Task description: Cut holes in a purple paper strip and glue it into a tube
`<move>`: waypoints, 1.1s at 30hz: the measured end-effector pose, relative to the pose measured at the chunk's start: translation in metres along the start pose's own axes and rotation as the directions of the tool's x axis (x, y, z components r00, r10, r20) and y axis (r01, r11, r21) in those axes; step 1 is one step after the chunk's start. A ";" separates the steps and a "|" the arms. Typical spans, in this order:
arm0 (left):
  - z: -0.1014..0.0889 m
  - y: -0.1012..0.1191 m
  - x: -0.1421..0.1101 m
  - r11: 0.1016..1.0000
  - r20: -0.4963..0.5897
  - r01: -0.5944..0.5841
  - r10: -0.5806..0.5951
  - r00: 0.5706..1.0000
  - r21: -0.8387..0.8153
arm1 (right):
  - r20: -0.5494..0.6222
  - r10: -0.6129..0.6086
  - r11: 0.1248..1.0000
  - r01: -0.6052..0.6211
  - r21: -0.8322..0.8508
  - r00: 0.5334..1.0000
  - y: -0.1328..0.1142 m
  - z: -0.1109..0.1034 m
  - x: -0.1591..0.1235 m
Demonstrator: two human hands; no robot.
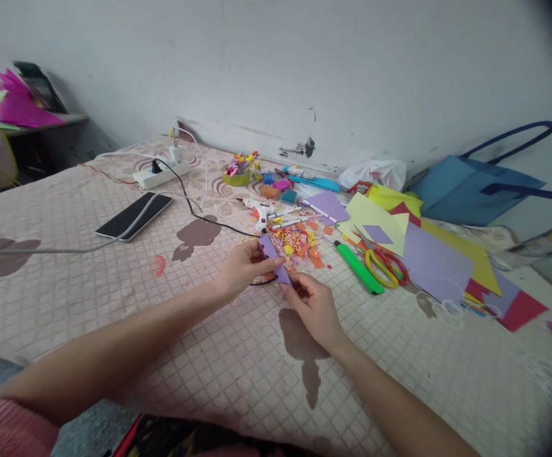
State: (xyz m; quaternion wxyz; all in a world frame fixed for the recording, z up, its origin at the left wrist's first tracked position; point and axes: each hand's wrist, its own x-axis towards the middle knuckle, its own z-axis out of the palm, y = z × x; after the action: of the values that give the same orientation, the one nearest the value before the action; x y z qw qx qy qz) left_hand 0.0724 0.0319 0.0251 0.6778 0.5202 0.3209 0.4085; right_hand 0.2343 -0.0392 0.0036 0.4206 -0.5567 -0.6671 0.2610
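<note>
A small strip of purple paper (274,258) is held between both hands just above the quilted bedspread (114,298). My left hand (244,266) pinches the strip's upper end with its fingers closed. My right hand (314,310) grips the lower end, fingers curled around it. A heap of coloured paper scraps (299,244) lies just beyond the hands. A black cable passes under the strip.
Scissors with yellow and red handles (384,265), a green marker (359,268), coloured paper sheets (428,254) and a blue bag (476,187) lie to the right. A glue gun (261,212), a phone (134,216) and a power strip (161,172) sit at the back left.
</note>
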 end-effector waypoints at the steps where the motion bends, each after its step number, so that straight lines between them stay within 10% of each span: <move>1: 0.000 -0.001 0.000 1.000 -0.002 -0.002 0.002 1.000 -0.001 | -0.001 -0.013 1.000 0.013 -0.013 1.000 0.000 0.000 0.000; 33: 0.002 -0.009 0.000 0.970 0.093 0.080 -0.060 0.994 -0.229 | -0.201 -0.388 0.876 0.293 -0.383 0.899 0.008 -0.007 0.003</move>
State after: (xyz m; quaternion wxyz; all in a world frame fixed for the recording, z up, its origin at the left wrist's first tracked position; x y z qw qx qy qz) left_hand 0.0767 0.0300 0.0169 0.7610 0.4427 0.2597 0.3967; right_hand 0.2446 -0.0351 0.0018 0.4439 -0.5244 -0.7263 -0.0172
